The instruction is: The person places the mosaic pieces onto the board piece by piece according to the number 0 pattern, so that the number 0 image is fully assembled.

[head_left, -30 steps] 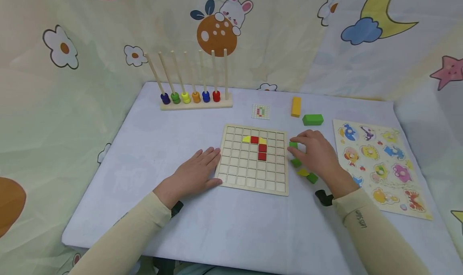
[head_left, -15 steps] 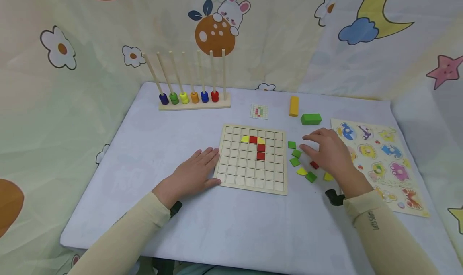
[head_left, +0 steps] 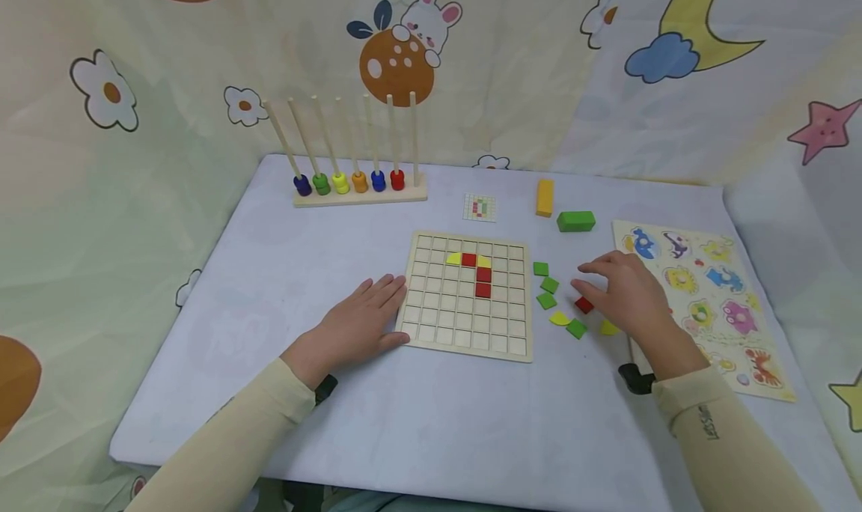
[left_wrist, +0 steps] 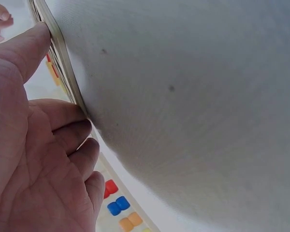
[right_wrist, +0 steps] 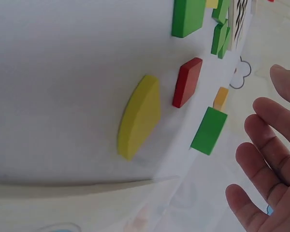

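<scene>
A square wooden grid board [head_left: 441, 323] lies in the middle of the table in the head view. On it sit three red squares [head_left: 483, 274] and two yellow curved pieces [head_left: 454, 258]. My left hand [head_left: 350, 328] rests flat at the board's left edge, fingertips and thumb touching it. My right hand [head_left: 629, 295] hovers beside a loose red tile [head_left: 584, 305], thumb and forefinger apart with nothing between them. In the right wrist view its fingers [right_wrist: 261, 164] are clear of a yellow curved tile [right_wrist: 140, 118] and the red tile. Several green tiles [head_left: 546, 301] lie right of the board.
A small pattern card [head_left: 480, 207] lies behind the board. Further back stands a peg rack [head_left: 364, 197] with coloured beads. An orange block [head_left: 545, 197] and a green block [head_left: 575, 221] sit at the back right. A picture puzzle board [head_left: 723, 314] lies at the right.
My right hand has drawn away from the green tiles near the board, moving right to above the red tile. The left hand stays at the board's edge.
</scene>
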Available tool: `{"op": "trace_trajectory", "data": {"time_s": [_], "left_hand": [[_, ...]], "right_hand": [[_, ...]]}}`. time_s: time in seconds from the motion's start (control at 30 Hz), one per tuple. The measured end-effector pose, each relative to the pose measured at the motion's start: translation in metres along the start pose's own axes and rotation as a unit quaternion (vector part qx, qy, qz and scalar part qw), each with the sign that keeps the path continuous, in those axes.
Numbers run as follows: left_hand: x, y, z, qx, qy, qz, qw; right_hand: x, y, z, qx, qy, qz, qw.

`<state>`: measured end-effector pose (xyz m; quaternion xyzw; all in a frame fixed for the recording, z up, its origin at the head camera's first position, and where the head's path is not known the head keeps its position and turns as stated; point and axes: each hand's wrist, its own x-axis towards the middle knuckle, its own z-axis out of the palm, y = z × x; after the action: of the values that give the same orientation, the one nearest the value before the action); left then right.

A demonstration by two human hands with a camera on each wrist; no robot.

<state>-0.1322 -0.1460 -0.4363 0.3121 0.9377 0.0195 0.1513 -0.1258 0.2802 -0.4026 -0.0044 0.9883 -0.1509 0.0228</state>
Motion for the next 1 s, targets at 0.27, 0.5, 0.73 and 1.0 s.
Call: {"op": "trace_trajectory", "data": {"time_s": [0.27,0.5,0.73,1.0], "left_hand": [[0.002,-0.003,0.004,0.004,0.003,-0.002,1.0],[0.002,-0.002,0.003,0.004,0.001,-0.002,1.0],[0.003,-0.002,0.004,0.01,0.002,-0.004,0.9999],[0.001,-0.002,0.003,0.008,0.004,0.0,1.0]], "right_hand": [[-0.005,0.01,0.003,-0.009,-0.023,0.022,0.9994],[-0.01,0.02,0.009,-0.014,-0.035,0.027,0.9989],[-0.015,0.023,0.014,-0.013,-0.025,0.022,0.9994],[-0.018,0.024,0.019,-0.015,-0.032,0.031,0.9989]]}}
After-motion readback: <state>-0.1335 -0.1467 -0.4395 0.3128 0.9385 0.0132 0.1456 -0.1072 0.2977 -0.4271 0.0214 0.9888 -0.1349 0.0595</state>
